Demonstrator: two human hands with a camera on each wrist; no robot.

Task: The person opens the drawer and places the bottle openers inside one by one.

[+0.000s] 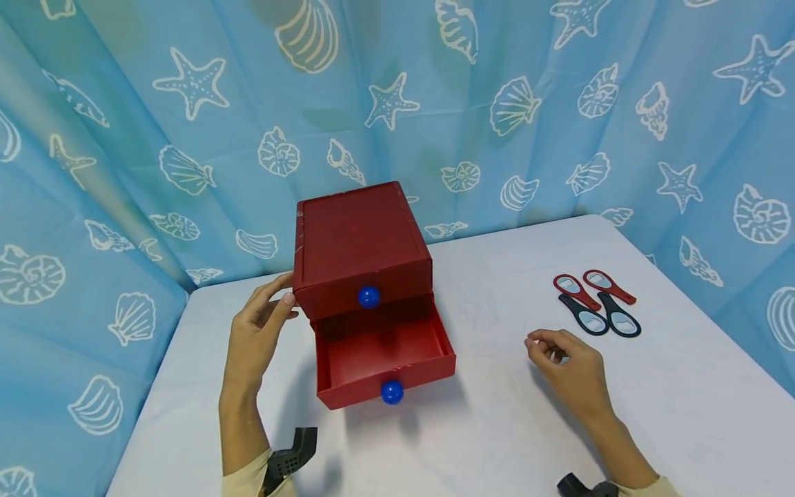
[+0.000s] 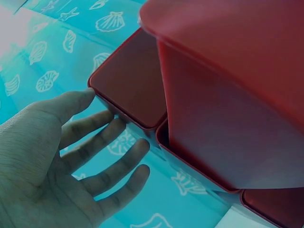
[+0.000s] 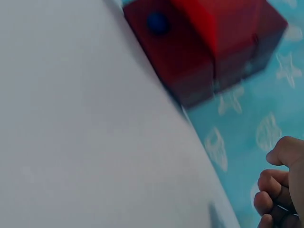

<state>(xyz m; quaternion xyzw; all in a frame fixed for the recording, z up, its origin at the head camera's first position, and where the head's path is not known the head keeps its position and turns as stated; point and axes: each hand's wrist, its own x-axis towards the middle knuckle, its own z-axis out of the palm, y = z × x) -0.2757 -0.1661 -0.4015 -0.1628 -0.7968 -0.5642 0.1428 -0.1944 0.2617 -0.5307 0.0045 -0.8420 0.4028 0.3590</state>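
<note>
In the head view a dark red box with two drawers [image 1: 360, 235] stands on the white table. Its lower drawer [image 1: 385, 352], with a round blue knob [image 1: 392, 392], is pulled out and shows a bare red inside; the upper drawer [image 1: 335, 300] is pushed in. My left hand [image 1: 257, 331] is at the box's left side, fingertips against its upper front corner. The left wrist view shows those fingers [image 2: 118, 180] spread and fairly straight, the thumb at the box's edge. To the right, over the table, my right hand [image 1: 571, 373] hangs with loosely curled fingers, holding nothing.
Two red and two black paddle-shaped things [image 1: 623, 322] with round, pale-centred heads lie grouped beyond my right hand. A blue curtain [image 1: 435, 124] with white shells and starfish hangs behind the table [image 1: 497, 442]. Dark mounts [image 1: 292, 459] sit at my wrists.
</note>
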